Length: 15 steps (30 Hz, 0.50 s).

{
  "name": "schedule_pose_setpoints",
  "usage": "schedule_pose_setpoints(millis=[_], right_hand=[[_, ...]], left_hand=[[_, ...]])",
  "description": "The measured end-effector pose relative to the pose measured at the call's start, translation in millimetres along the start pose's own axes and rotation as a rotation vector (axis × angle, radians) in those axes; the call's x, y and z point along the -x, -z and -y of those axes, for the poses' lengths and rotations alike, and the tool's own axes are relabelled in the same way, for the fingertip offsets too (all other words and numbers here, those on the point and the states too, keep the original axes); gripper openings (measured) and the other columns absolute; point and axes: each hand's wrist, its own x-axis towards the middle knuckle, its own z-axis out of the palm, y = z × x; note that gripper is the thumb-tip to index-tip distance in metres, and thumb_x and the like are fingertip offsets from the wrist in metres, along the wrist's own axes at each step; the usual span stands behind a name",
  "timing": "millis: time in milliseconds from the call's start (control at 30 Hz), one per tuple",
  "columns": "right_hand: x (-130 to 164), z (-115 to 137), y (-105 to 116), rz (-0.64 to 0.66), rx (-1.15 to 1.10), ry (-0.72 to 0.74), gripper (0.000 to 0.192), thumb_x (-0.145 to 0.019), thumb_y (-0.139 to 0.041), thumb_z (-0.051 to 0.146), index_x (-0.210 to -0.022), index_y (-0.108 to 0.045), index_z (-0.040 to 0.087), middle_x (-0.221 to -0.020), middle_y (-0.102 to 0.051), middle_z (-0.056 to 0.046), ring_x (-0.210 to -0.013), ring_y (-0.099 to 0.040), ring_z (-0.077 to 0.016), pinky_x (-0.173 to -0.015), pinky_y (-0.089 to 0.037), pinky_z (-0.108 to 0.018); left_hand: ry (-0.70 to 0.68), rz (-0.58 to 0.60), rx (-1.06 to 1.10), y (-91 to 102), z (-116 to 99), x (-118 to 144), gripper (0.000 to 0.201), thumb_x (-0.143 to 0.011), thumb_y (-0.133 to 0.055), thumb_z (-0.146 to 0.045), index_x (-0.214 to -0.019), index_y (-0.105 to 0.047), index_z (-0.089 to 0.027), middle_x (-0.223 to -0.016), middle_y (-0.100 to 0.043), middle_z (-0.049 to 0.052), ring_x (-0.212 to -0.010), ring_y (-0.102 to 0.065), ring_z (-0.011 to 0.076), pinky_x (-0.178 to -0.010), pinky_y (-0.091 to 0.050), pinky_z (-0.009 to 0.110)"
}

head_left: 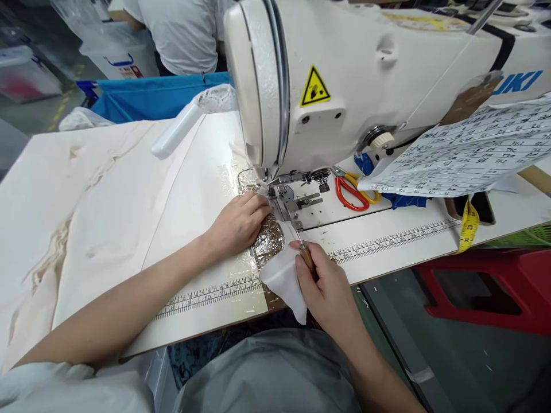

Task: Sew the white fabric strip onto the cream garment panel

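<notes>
My right hand (323,281) is closed round the wooden handle of an awl (306,255), its thin metal tip pointing up toward the presser foot (279,203) of a white sewing machine (344,74). A piece of white fabric (284,278) runs from the presser foot and hangs down beside that hand, touching its fingers. My left hand (243,222) lies just left of the foot with its fingers curled together at the fabric's edge. Its fingertips are partly hidden, and the needle cannot be made out clearly.
Red and yellow-handled scissors (353,192) lie behind the needle plate. A printed sheet (469,149) leans at the right, near a yellow tape measure (468,226). Pale cloth (103,212) spreads over the left of the table. Beyond a blue fabric bin (159,97) sits another person (178,34).
</notes>
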Motion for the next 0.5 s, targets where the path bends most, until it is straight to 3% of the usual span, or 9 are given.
schedule_pose_setpoints(millis=[200, 333, 500], right_hand=[[-11, 0, -3, -0.005, 0.023, 0.005, 0.025, -0.097, -0.042, 0.021, -0.114, -0.06, 0.017, -0.105, -0.077, -0.009, -0.09, -0.073, -0.0221, -0.072, -0.055, -0.03], [-14, -1, -5, 0.003, 0.039, 0.007, 0.024, -0.096, -0.042, 0.021, -0.112, -0.059, 0.017, -0.101, -0.077, -0.008, -0.09, -0.073, -0.0236, -0.072, -0.055, -0.031], [-17, -1, -5, -0.004, 0.043, 0.011, 0.025, -0.096, -0.042, 0.022, -0.112, -0.06, 0.017, -0.093, -0.076, -0.007, -0.086, -0.073, -0.0246, -0.069, -0.055, -0.032]], left_hand=[[0.071, 0.029, -0.067, 1.9, -1, 0, 0.036, -0.095, -0.037, -0.011, -0.122, -0.06, -0.005, -0.112, -0.064, 0.019, -0.098, -0.058, 0.0293, -0.079, -0.054, 0.044], [0.015, -0.032, 0.011, 3.1, -4, 1, 0.032, -0.095, -0.038, -0.01, -0.116, -0.061, -0.007, -0.108, -0.064, 0.016, -0.097, -0.058, 0.0258, -0.08, -0.054, 0.042], [-0.018, 0.02, -0.05, 3.4, -6, 2, 0.032, -0.095, -0.039, -0.013, -0.117, -0.062, -0.007, -0.114, -0.064, 0.017, -0.102, -0.059, 0.0278, -0.078, -0.054, 0.041]])
